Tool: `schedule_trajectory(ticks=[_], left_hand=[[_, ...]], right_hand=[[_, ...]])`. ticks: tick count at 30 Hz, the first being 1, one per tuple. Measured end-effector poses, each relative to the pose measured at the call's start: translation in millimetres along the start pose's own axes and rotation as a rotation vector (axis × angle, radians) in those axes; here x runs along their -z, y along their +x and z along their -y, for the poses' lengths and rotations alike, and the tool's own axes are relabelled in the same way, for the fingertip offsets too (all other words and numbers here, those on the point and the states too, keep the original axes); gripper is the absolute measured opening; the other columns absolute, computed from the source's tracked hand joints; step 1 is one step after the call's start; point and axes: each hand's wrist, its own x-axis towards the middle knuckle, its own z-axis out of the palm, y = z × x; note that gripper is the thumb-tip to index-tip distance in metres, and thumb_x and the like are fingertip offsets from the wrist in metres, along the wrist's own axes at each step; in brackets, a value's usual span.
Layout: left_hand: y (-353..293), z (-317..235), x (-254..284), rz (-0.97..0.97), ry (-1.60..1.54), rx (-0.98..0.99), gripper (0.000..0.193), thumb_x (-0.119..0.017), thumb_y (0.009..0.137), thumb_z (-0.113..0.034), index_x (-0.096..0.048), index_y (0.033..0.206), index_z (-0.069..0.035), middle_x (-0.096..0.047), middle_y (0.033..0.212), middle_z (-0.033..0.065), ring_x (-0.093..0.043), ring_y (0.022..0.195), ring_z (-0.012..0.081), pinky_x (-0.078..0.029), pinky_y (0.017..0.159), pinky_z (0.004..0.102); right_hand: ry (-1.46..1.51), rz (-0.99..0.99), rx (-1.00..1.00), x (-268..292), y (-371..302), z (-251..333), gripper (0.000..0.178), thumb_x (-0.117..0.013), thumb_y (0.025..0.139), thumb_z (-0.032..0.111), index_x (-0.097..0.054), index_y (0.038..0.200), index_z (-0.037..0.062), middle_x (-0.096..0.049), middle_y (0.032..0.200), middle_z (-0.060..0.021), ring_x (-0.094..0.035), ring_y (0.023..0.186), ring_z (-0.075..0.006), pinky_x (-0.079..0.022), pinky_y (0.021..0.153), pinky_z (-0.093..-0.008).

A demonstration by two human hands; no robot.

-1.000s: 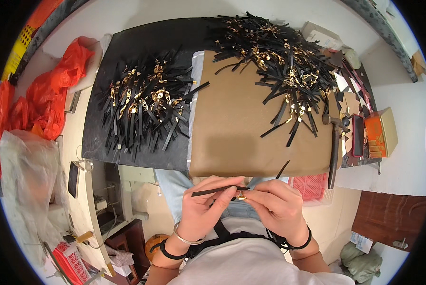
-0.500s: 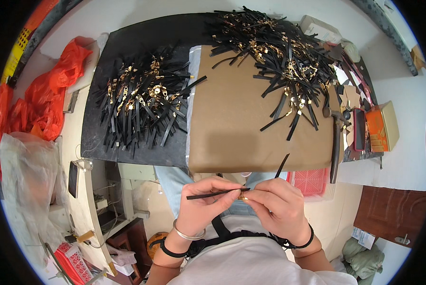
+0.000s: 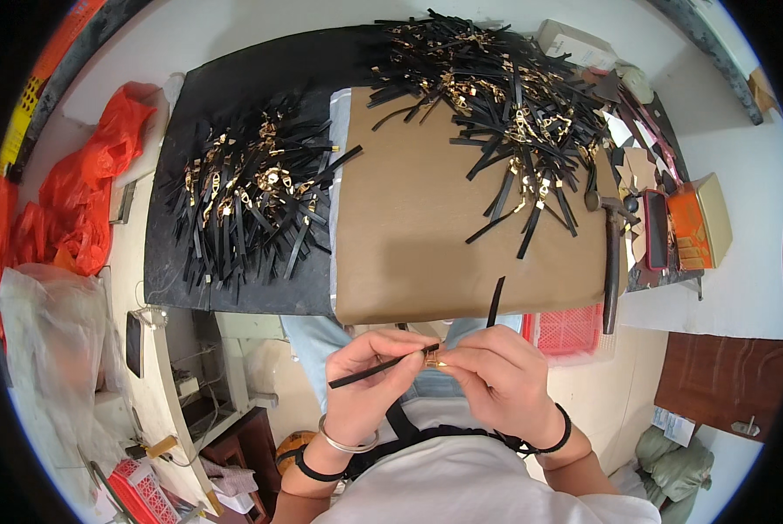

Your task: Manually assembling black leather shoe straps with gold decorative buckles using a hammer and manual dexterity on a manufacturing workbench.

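Close to my body, just off the table's front edge, both hands meet. My left hand point(image 3: 361, 389) pinches a thin black strap point(image 3: 365, 373) that slants out to the lower left. A small gold metal fitting point(image 3: 435, 357) sits by the strap's far end, between the fingertips of both hands. With thumb and fingers closed, my right hand point(image 3: 509, 384) grips this fitting; another black strap piece point(image 3: 496, 301) rises from behind those fingers toward the table. Whether the two strap pieces join is hidden by the fingers.
A pile of black straps with gold fittings point(image 3: 243, 188) lies on the black table's left, and a larger strap pile point(image 3: 513, 96) at the far right of the brown pad point(image 3: 409, 262). A hammer point(image 3: 612, 262), phone point(image 3: 656, 231) and orange box point(image 3: 701, 223) are at right.
The strap in my left hand has tilted, its outer end lower. The gold fitting shows more between my fingers. My view has shifted slightly, and both piles look unchanged.
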Motion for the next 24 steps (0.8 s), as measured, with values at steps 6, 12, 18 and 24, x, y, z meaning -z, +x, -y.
schedule_trajectory(ticks=[6,12,18,24], left_hand=[[0.9,1.5,4.3,0.042,0.053,-0.037,0.009,-0.065,0.093,0.007,-0.067,0.102,0.005,-0.071,0.111,0.0177,-0.068,0.102,0.0195,-0.056,0.091,0.0321],[1.5,-4.7,0.1,0.007,0.077,0.056,0.014,-0.073,0.090,-0.005,-0.066,0.098,0.003,-0.072,0.104,0.0203,-0.069,0.098,0.0247,-0.055,0.091,0.0372],[3.2,-1.4,2.2,0.021,0.045,0.127,0.013,-0.071,0.091,-0.001,-0.068,0.102,0.006,-0.072,0.107,0.0190,-0.069,0.099,0.0227,-0.058,0.089,0.0350],[-1.6,0.6,5.9,0.080,0.040,0.100,0.013,-0.070,0.088,0.008,-0.071,0.101,0.006,-0.072,0.111,0.0179,-0.069,0.102,0.0218,-0.059,0.091,0.0331]], right_hand=[[0.075,0.045,-0.052,4.2,2.6,-1.0,0.021,-0.078,0.075,-0.004,-0.071,0.094,0.0003,-0.065,0.084,-0.0093,-0.063,0.070,-0.0259,-0.051,0.059,-0.0344],[0.195,0.058,-0.181,7.4,4.6,0.5,0.018,-0.077,0.076,-0.005,-0.072,0.092,0.0013,-0.065,0.080,-0.0093,-0.062,0.068,-0.0249,-0.050,0.058,-0.0332],[0.210,0.034,-0.253,6.5,2.8,-3.0,0.015,-0.075,0.078,-0.006,-0.072,0.090,0.0017,-0.065,0.078,-0.0090,-0.063,0.067,-0.0250,-0.049,0.057,-0.0326],[0.148,0.066,-0.237,8.4,-3.1,3.6,0.017,-0.075,0.078,-0.005,-0.071,0.093,0.0014,-0.065,0.079,-0.0096,-0.062,0.066,-0.0252,-0.049,0.057,-0.0344]])
